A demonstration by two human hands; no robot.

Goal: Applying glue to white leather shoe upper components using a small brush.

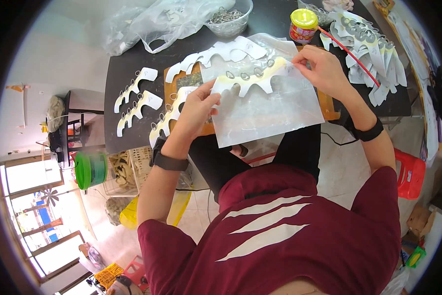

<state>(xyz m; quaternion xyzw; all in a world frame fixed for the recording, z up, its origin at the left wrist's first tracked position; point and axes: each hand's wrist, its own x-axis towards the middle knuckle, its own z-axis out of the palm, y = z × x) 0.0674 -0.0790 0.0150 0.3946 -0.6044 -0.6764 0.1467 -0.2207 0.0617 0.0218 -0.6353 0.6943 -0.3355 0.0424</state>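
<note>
While the left hand (199, 109) pinches one end of a scalloped white strip (253, 82) between thumb and fingers, the right hand (322, 70) pinches the other; the ringed strip spans between them, above a translucent plastic sheet (275, 120). Beyond the right hand, a yellow-lidded can (303, 33) stands on the black table (127, 61).

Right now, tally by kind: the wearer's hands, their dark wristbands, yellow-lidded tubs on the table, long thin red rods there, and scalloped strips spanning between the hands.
Left hand and right hand: 2
Dark wristbands: 2
Yellow-lidded tub: 1
Red rod: 1
Scalloped strip: 1
Total: 7
</note>
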